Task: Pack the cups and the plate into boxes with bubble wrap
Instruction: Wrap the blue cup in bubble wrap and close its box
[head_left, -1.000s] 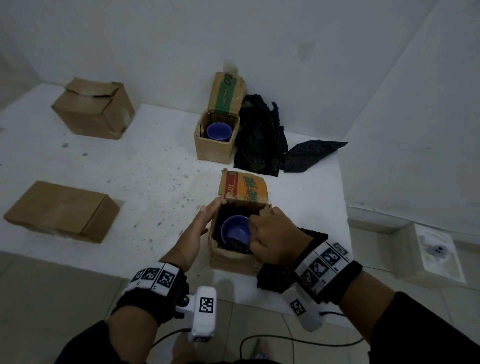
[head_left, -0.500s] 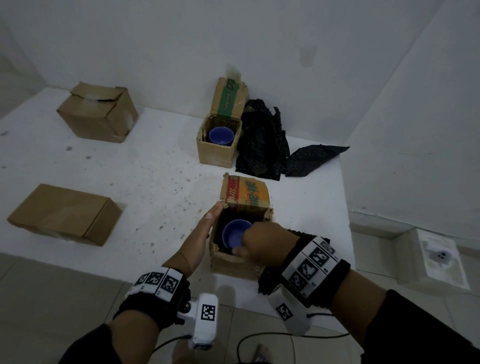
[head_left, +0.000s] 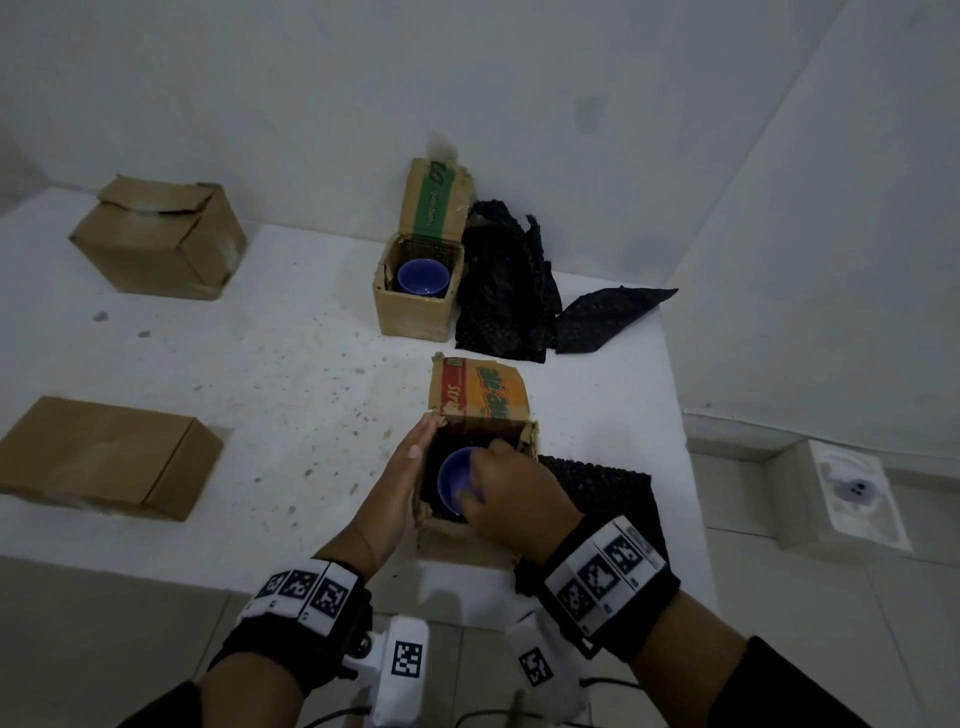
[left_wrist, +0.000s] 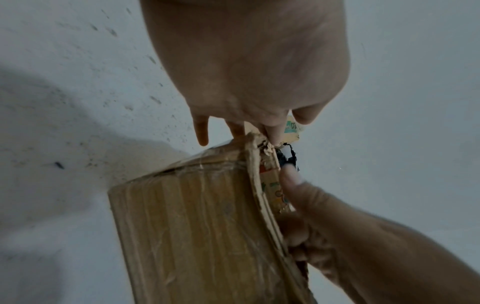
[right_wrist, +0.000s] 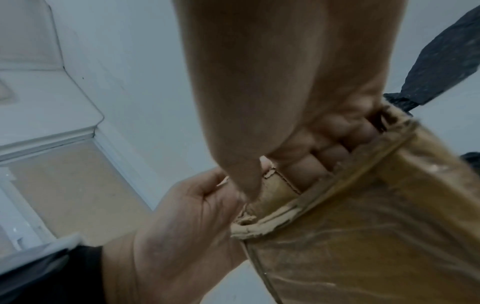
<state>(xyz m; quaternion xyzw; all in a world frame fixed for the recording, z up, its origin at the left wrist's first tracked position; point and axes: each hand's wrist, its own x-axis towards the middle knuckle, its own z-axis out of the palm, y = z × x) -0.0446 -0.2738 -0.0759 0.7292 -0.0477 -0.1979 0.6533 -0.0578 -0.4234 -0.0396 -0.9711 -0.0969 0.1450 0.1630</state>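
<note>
Landmark = near open box (head_left: 483, 397), the one with the orange/red flap, at the near edge of the white table (head_left: 291, 374). Left of it sits a flat closed carton (head_left: 104, 457), and far-left behind it a taller closed carton (head_left: 156, 244). Directly behind it is the green-flap box (head_left: 415, 312), open, with a blue cup (head_left: 422, 278) inside. A black bubble wrap pile (head_left: 504, 291) lies just right of that box. A loose wrap sheet (head_left: 597, 483) lies against the near box's right side, partly under the right wrist. The second blue cup (head_left: 454, 480) sits upright in the near box, with dark lining around it that looks like the same wrap. Delta over the last second: the right hand (head_left: 519, 493) has slid from the box's right wall across to the near-right of the cup and now covers part of the rim. The cup itself hasn't visibly shifted. The left hand (head_left: 400, 473) is unchanged, fingers straight and flat against the outside left wall, bracing the box. The right fingers are curled down inside the box. Can't tell whether they hold the cup rim or the wrap, since they're blocked in head view and the wrist view shows only knuckles at the box edge. My read: this cup is seated and the hand is tucking padding. Both flaps are up, so closing is not yet done. No plate in view.
</note>
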